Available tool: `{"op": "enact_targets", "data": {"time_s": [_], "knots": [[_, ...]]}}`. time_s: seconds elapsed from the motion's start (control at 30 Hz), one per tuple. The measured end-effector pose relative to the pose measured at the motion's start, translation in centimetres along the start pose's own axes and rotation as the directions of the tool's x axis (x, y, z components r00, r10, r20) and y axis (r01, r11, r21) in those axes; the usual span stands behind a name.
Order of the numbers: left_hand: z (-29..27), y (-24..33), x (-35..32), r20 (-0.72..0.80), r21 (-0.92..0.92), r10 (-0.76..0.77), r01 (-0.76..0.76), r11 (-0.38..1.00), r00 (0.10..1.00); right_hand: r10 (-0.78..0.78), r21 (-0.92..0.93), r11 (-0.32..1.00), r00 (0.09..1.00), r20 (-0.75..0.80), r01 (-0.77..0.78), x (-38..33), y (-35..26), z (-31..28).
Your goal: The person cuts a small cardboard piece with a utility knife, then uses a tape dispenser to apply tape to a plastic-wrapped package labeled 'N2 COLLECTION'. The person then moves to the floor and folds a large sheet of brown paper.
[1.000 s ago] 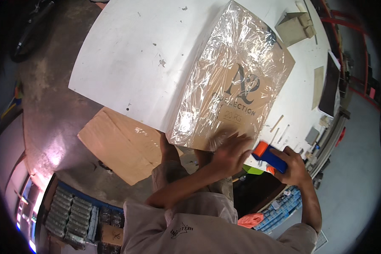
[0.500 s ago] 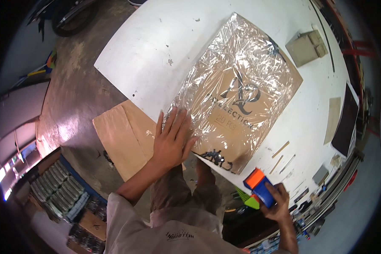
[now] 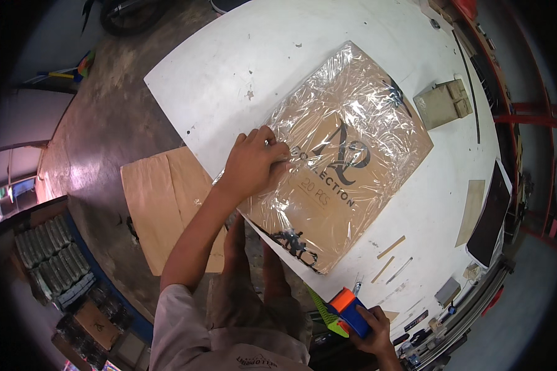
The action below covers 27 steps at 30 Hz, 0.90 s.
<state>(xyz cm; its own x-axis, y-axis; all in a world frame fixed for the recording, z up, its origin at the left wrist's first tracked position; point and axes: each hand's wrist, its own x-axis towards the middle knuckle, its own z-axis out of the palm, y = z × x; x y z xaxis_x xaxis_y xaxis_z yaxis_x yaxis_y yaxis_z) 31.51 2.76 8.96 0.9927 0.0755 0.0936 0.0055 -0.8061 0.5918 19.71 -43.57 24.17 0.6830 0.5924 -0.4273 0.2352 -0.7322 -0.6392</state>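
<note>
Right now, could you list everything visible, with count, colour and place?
table: 1, white, centre
wrapped box: 1, brown under clear film, on table
small box: 1, tan, table's upper right
strips: 2, tan, right of wrapped box
panel: 1, dark, table's right edge
small items: several, mixed, lower right
flat cardboard: 1, brown, floor left of table
wheel: 1, black, top left
bundles: several, grey, lower left
tool: 1, blue and orange, lower right
unclear item: 1, green, beside tool
left hand: 1, bare, at wrapped box
right hand: 1, bare, holding tool

On my feed I see the left hand (image 3: 249,166) at the film-wrapped carton (image 3: 346,167), the right hand (image 3: 371,331) gripping a tape dispenser (image 3: 351,311) near it.
</note>
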Motion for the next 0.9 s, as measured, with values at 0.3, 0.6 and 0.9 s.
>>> {"op": "enact_targets", "data": {"time_s": [0.3, 0.6, 0.9], "knots": [[1.1, -0.7, 0.9, -0.043, -0.068, -0.226, 0.223, 0.972, 0.973, -0.024, 0.048, 0.999, 0.999, -0.033, 0.025, 2.0, -0.3, 1.8], [1.4, -0.9, 0.1, -0.253, -0.218, -0.239, 0.186, 0.958, 0.937, -0.087, 0.036, 0.995, 0.991, -0.100, 0.091, 4.2, -2.8, 1.7], [-1.6, 10.8, -12.3, 0.637, -0.759, -0.126, 0.647, 0.073, 0.761, -0.193, 0.046, 0.975, 0.932, -0.305, 0.217, 8.0, -6.8, 3.3]]}}
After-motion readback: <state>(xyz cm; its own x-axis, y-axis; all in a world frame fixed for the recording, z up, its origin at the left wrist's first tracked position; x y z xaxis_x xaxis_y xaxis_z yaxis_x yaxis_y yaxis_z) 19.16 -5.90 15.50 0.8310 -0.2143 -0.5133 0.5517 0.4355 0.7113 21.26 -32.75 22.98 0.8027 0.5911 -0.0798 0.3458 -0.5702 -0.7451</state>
